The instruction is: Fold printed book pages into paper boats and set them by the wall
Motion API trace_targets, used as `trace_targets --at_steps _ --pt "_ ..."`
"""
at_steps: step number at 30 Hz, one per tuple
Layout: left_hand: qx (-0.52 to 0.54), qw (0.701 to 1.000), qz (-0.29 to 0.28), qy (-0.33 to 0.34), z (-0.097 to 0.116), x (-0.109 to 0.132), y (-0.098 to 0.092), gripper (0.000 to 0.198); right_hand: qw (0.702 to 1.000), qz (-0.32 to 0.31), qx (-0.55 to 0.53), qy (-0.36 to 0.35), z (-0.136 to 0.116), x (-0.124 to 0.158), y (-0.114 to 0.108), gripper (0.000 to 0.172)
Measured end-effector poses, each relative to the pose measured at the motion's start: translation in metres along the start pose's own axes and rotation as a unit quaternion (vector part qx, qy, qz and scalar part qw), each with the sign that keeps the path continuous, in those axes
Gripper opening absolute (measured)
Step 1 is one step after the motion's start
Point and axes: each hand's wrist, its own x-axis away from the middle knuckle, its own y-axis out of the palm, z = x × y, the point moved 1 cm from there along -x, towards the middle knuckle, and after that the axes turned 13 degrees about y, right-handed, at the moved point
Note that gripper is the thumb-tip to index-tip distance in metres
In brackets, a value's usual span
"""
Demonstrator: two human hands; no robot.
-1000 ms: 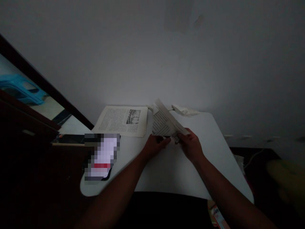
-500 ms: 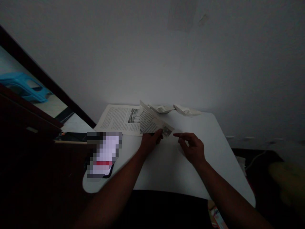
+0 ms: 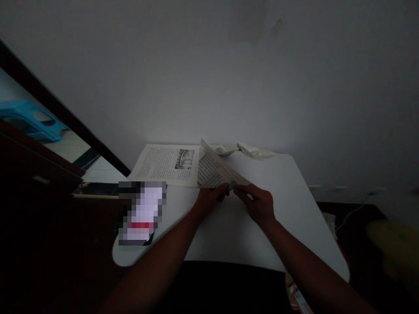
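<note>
A folded sheet of printed paper [image 3: 212, 170], roughly triangular with its tip pointing up, is held just above the table. My left hand [image 3: 211, 196] pinches its lower edge near the middle. My right hand [image 3: 258, 200] is closed on the lower right part of the same paper, its fingertips close to those of the left. Behind it lie two folded paper shapes, one [image 3: 224, 150] partly hidden by the held paper and another [image 3: 255, 151] to its right. A flat printed page [image 3: 157, 163] with a dark picture rests at the left.
A phone [image 3: 144, 213] with a blurred-out screen lies at the left edge of the white table [image 3: 294, 183]. The wall [image 3: 209, 87] rises directly behind the table. Beyond a dark frame at the left is a blue plastic object [image 3: 32, 120]. A cable [image 3: 352, 216] hangs at the right.
My right hand has moved left and taken hold of the folded paper's lower right part. The paper has shifted slightly right and down, with my left hand still on it.
</note>
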Motion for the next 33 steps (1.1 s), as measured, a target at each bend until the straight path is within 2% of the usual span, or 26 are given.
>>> trace_targets --at_steps 6,13,20,25,33 --pt "-0.009 1.000 -0.022 -0.004 0.005 0.002 0.005 0.034 0.994 0.034 -0.036 0.097 0.001 0.002 0.003 0.010" --pt "-0.085 0.995 -0.045 -0.006 0.014 0.005 0.006 0.037 0.984 0.059 -0.079 0.152 -0.004 0.003 0.004 0.012" --pt "-0.198 0.978 -0.064 0.010 0.016 0.009 0.006 0.040 0.977 0.054 -0.120 0.167 -0.004 0.003 0.004 0.012" --pt "-0.237 0.967 -0.080 0.051 0.015 0.009 0.007 0.034 0.981 0.046 -0.113 0.152 -0.003 0.003 0.004 0.010" --pt "-0.265 0.959 -0.100 -0.024 0.021 0.007 0.010 0.040 0.980 0.041 -0.119 0.157 -0.003 0.005 0.005 0.009"
